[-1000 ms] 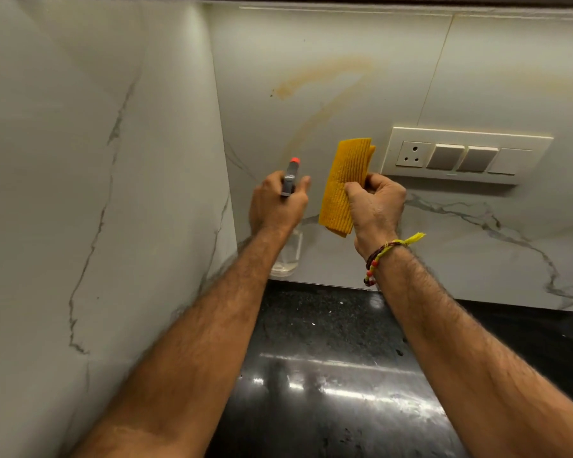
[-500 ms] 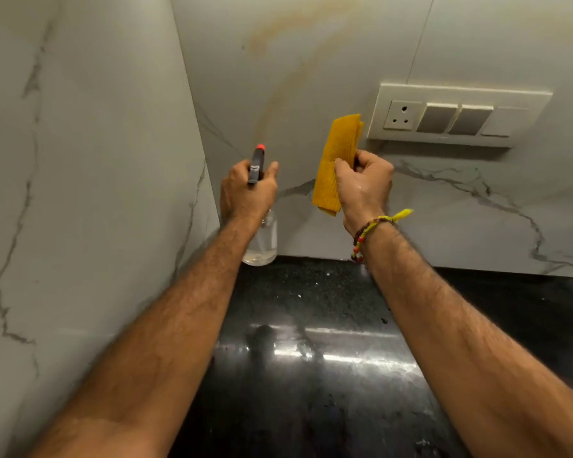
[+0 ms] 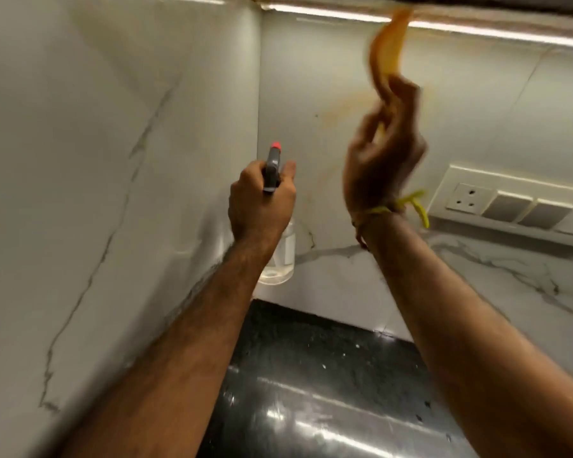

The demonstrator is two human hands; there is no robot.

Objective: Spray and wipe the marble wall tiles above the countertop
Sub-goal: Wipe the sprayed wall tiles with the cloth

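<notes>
A clear plastic spray bottle with a grey trigger head and red nozzle tip [image 3: 276, 196] is gripped by the left hand [image 3: 260, 206], fingers curled round its neck, the nozzle aimed at the corner where two white, grey-veined marble wall tiles [image 3: 328, 77] meet. The bottle is held clear of the glossy black speckled stone worktop [image 3: 311, 375]. The right hand [image 3: 382, 157] is raised well above it, wrist bent, and blurred by motion; a folded orange-yellow cleaning cloth [image 3: 387, 47] is pinched between its fingers, its upper end reaching close to the lit strip [image 3: 477, 29] that runs under the overhead cabinet edge. Whether the cloth touches the tile cannot be told. A brownish-orange smear [image 3: 341, 110] is seen on the back tile between the two hands. A yellow thread band [image 3: 407, 206] is worn at the right wrist. No label or writing can be read on the bottle. A cream switch plate with a socket and rocker switches [image 3: 503, 203] is set into the back wall to the right, and open tile is left between it and the corner.
</notes>
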